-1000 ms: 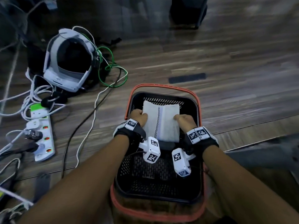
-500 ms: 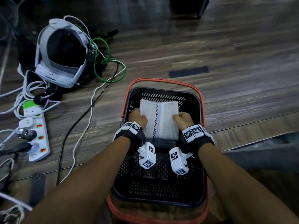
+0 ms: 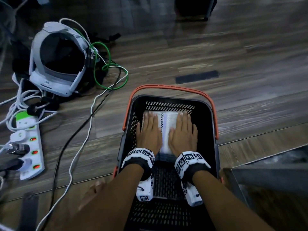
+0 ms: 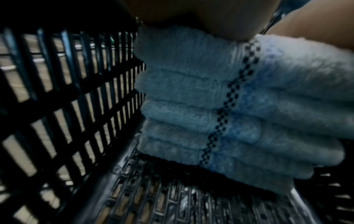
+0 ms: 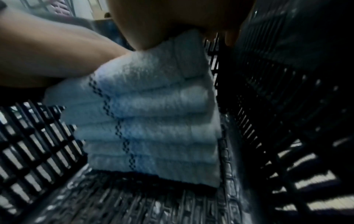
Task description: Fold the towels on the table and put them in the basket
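Observation:
A stack of several folded white towels (image 3: 165,130) with a dark checked stripe sits at the far end of the black basket (image 3: 206,124) with orange handles. My left hand (image 3: 149,129) lies flat on the left half of the top towel, fingers straight. My right hand (image 3: 183,130) lies flat on the right half. In the left wrist view the towel stack (image 4: 220,106) shows its folded edges under my palm, standing on the basket floor (image 4: 172,204). The right wrist view shows the same stack (image 5: 153,124) beside the basket wall (image 5: 277,106).
The basket stands on a wooden floor (image 3: 233,55). To its left lie a white headset (image 3: 56,64), green and white cables (image 3: 106,77) and a power strip (image 3: 28,144). A dark table edge (image 3: 270,172) shows at the lower right.
Both hands gripped the sides of the folded towel and lowered it into the basket. Now they have let go and lie flat on top of it.

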`<action>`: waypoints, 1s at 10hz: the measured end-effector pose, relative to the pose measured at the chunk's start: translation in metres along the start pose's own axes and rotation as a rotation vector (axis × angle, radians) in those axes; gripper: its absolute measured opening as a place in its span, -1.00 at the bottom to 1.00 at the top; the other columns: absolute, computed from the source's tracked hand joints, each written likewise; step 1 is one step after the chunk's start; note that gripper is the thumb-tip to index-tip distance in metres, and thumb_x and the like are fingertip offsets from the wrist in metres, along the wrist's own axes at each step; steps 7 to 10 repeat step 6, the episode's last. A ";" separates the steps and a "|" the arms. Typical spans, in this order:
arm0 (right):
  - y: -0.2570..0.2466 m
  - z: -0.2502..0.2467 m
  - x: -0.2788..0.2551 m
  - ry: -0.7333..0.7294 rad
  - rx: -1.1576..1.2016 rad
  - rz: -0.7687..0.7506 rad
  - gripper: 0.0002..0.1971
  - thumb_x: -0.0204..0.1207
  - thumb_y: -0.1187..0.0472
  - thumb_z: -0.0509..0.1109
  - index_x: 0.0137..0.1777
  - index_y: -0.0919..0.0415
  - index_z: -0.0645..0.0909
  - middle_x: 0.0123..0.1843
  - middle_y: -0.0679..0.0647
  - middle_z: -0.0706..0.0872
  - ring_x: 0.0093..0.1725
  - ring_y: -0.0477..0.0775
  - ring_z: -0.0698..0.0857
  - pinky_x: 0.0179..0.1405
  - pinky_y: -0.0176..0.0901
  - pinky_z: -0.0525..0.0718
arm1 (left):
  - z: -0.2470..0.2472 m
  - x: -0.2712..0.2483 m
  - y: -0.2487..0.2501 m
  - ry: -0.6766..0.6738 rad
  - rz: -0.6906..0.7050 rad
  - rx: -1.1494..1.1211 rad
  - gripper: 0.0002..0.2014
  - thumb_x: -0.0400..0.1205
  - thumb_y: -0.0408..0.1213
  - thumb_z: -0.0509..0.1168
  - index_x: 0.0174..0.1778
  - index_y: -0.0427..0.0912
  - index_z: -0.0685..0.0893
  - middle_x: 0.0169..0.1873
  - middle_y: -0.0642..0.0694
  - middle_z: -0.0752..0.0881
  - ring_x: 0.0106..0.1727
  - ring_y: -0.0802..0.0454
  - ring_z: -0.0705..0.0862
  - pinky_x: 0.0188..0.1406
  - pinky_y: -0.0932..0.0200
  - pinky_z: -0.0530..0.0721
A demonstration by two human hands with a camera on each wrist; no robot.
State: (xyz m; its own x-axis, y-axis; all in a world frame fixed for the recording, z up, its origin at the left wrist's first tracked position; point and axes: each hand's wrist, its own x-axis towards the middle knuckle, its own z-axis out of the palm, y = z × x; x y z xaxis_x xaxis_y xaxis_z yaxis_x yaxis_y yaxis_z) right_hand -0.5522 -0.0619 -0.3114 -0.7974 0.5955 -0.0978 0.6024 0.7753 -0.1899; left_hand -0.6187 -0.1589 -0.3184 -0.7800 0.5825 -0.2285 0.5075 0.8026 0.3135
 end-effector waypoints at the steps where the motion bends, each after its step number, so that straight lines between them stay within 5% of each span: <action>1: 0.004 0.013 0.002 -0.025 -0.025 0.003 -0.29 0.52 -0.05 -0.25 0.64 0.29 0.01 0.68 0.20 0.09 0.66 0.16 0.11 0.57 0.20 0.15 | 0.008 0.003 -0.002 0.016 0.031 0.042 -0.38 0.62 -0.06 -0.44 0.64 -0.18 -0.18 0.66 -0.14 -0.18 0.67 -0.04 -0.22 0.61 -0.10 -0.17; 4: 0.003 0.022 0.005 -0.041 0.067 0.038 -0.33 0.57 -0.03 -0.13 0.65 0.26 -0.03 0.70 0.17 0.01 0.67 0.13 0.04 0.61 0.18 0.04 | 0.017 0.009 -0.007 -0.006 -0.014 -0.056 -0.36 0.60 -0.07 -0.32 0.65 -0.12 -0.09 0.66 -0.08 0.01 0.67 0.01 -0.07 0.61 -0.06 0.11; 6: 0.004 -0.005 -0.001 -0.192 0.024 0.036 -0.34 0.65 -0.04 -0.11 0.65 0.26 -0.18 0.70 0.15 -0.20 0.68 0.10 -0.20 0.64 0.17 -0.08 | -0.012 -0.001 0.000 -0.170 -0.003 -0.002 -0.42 0.73 -0.10 -0.18 0.64 -0.14 -0.22 0.66 -0.10 -0.21 0.66 -0.05 -0.23 0.63 -0.15 -0.17; 10: 0.004 -0.005 -0.001 -0.192 0.024 0.036 -0.34 0.65 -0.04 -0.11 0.65 0.26 -0.18 0.70 0.15 -0.20 0.68 0.10 -0.20 0.64 0.17 -0.08 | -0.012 -0.001 0.000 -0.170 -0.003 -0.002 -0.42 0.73 -0.10 -0.18 0.64 -0.14 -0.22 0.66 -0.10 -0.21 0.66 -0.05 -0.23 0.63 -0.15 -0.17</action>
